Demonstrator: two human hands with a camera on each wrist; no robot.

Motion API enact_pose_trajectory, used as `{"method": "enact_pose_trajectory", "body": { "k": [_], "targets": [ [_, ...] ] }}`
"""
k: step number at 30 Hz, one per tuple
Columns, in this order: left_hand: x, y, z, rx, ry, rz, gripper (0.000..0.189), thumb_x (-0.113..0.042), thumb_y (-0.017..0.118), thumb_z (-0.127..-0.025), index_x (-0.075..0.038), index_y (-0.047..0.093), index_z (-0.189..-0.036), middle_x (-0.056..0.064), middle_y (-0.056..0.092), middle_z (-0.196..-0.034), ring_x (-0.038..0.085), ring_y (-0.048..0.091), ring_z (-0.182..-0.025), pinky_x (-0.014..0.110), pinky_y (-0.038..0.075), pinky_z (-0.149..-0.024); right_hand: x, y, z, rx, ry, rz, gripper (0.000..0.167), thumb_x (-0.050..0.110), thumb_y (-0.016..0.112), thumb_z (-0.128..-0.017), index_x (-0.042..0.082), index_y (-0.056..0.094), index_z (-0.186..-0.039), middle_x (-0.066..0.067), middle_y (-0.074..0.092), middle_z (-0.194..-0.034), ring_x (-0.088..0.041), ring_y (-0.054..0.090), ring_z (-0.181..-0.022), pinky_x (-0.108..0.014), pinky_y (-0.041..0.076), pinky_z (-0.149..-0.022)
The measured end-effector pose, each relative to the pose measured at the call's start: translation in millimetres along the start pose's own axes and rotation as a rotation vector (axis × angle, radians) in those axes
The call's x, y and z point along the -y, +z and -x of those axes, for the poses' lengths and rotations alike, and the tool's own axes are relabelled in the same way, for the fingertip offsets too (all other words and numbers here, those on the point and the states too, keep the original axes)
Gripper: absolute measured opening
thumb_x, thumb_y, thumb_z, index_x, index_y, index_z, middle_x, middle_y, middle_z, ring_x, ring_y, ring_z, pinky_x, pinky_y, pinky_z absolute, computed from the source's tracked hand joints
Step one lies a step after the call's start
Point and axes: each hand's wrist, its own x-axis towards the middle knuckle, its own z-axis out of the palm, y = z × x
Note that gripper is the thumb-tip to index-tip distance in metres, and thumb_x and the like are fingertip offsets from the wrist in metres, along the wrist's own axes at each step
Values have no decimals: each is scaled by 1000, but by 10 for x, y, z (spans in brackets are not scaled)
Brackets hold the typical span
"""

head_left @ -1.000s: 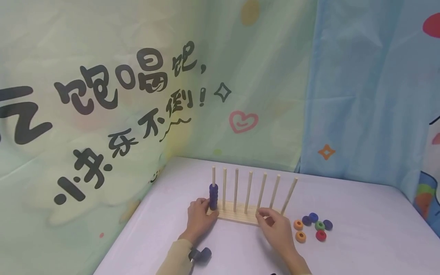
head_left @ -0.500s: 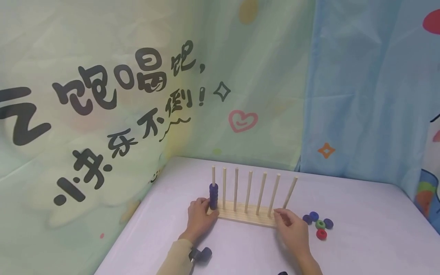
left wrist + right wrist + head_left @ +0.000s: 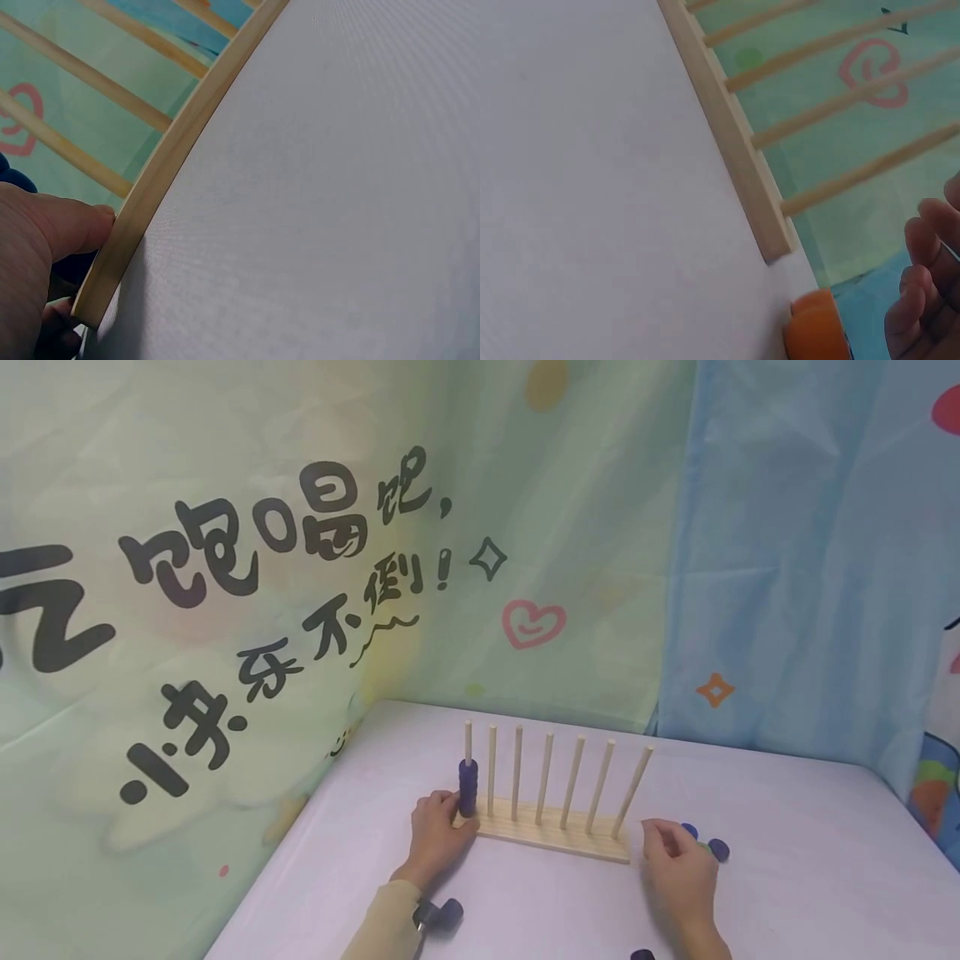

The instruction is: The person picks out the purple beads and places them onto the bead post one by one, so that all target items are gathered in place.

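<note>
A wooden peg rack (image 3: 551, 837) with several upright pegs stands on the table. Dark blue-purple beads (image 3: 468, 789) are stacked on its leftmost peg; the other pegs are bare. At the left end of the base, my left hand (image 3: 437, 831) grips it, the thumb (image 3: 82, 225) against the front edge in the left wrist view. My right hand (image 3: 682, 868) hovers just right of the rack, fingers loosely bent and holding nothing. Close by it in the right wrist view are orange beads (image 3: 817, 334), which the hand hides from the head view.
Beyond the right hand lie a blue bead (image 3: 689, 832), a dark blue bead (image 3: 718, 850) and a partly covered green one. A white cloth covers the table (image 3: 555, 910). Printed curtains (image 3: 585, 568) hang behind and to the left.
My right hand has moved right along the front of the rack, past its right end to the loose beads, several of which it now covers. My left hand stays at the rack's left end.
</note>
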Motion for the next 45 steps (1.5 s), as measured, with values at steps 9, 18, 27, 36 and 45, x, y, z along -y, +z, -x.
{"method": "enact_pose_trajectory", "body": {
  "k": [9,18,27,36,45],
  "targets": [
    [-3,5,-15,4,-2,-11,47,-28,72,-79,-2,68,-118,9,60,-105,28,50,-98,48,36,-90,-184,-171,-128,-139,88,132,21,22,60,-95,5,71,-99,-13,73,-92,11,47,-63,-8,36,-59],
    [23,8,-16,-2,2,-14,47,-28,73,-79,-2,68,-118,9,60,-105,28,50,-98,48,36,-90,-304,-345,-218,-192,282,108,30,26,54,-98,3,68,-112,-17,69,-110,8,46,-61,-9,38,-49],
    [21,15,-9,0,3,-18,48,-29,72,-79,-2,68,-118,9,61,-106,29,50,-99,48,36,-90,-470,-479,-255,-178,458,101,35,27,53,-97,4,65,-120,-19,66,-120,12,43,-64,-13,37,-60],
    [4,8,-7,-6,10,-5,46,-29,72,-79,-2,69,-116,9,61,-106,28,50,-97,48,36,-89,-598,-491,-297,-136,531,134,39,21,51,-96,1,58,-129,-22,58,-132,-25,63,-93,-32,49,-80],
    [-3,-4,-7,4,1,4,48,-29,73,-79,-1,68,-119,9,60,-107,27,49,-97,48,35,-88,-628,-465,-339,-55,631,118,50,15,50,-93,3,48,-140,-23,47,-143,-44,37,-136,-59,28,-109]
  ]
}}
